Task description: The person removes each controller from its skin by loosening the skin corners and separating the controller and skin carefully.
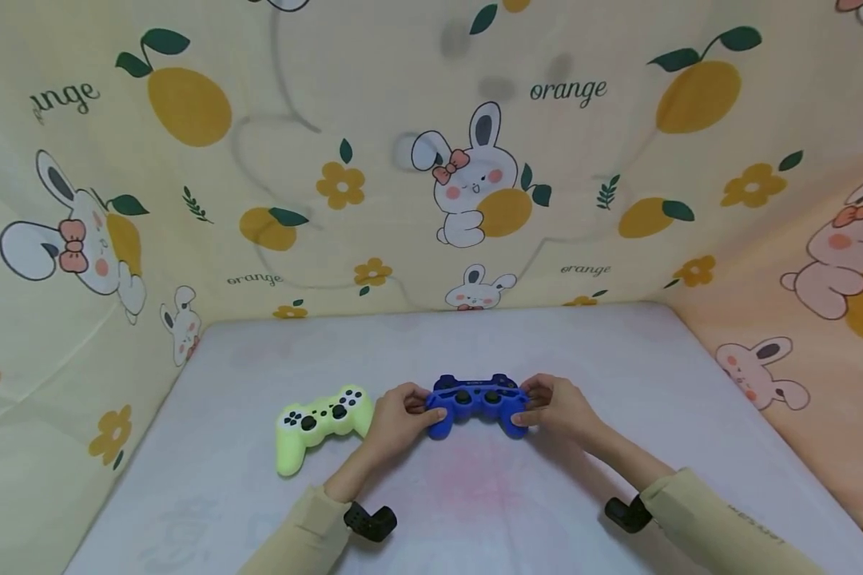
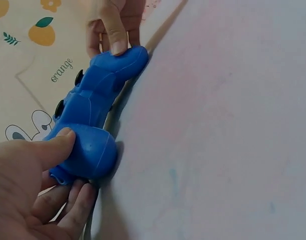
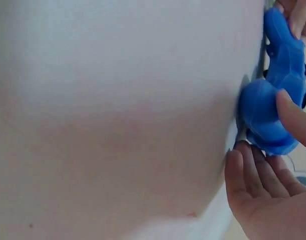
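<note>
Both hands hold a blue game controller [image 1: 478, 409] over the middle of the table. Its bright blue outer layer looks like a soft cover, and a darker top edge with black thumbsticks shows along the far side. My left hand [image 1: 395, 422] grips the left end, thumb on the handle and fingers curled beneath, as the left wrist view confirms. At the other end, my right hand [image 1: 566, 409] pinches the right handle between thumb and fingers. Close to the left hand lies a pale green controller [image 1: 322, 423], its sticks and buttons facing up.
A white table [image 1: 590, 351] with faint pink stains spreads under the hands. Cloth walls [image 1: 374, 80] printed with rabbits and oranges enclose its back and both sides. Each wrist carries a small black camera, such as the left one [image 1: 371, 522].
</note>
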Demonstrator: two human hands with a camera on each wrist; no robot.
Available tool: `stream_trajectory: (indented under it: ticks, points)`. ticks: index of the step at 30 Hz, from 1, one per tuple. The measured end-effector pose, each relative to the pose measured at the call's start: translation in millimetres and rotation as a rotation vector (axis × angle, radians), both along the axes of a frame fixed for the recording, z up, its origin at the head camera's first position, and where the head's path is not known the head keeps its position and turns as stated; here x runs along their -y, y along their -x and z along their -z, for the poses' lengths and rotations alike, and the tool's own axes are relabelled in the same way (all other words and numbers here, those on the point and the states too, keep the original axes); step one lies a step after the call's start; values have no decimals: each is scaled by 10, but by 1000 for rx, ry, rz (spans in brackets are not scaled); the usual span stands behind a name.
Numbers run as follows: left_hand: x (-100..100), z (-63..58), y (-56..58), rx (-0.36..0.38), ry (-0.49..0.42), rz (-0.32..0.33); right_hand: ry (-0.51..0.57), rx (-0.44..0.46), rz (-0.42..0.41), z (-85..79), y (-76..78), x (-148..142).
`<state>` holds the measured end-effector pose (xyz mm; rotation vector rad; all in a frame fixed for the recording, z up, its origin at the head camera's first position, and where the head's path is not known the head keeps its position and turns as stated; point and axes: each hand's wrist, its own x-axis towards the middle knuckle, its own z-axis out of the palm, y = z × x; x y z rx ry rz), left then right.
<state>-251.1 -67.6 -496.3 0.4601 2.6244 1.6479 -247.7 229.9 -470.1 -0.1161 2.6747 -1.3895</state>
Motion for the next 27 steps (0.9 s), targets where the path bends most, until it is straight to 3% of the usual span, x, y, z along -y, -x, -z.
stream_trajectory:
  ticks: [6,13,19,24,27]
  points:
    - [-22,51,-5,40,-61,-8,127,79,67,0,-25,3]
    - [-59,71,-15,41,-115,-67,62,72,144,-4,-25,19]
    - [-47,64,11,11,-123,-74,72,102,168,-21,11,26]
    - [-39,62,31,30,-132,-82,88,131,196,-41,37,26]
    - [-34,54,19,31,-114,-70,91,137,170,-54,48,26]
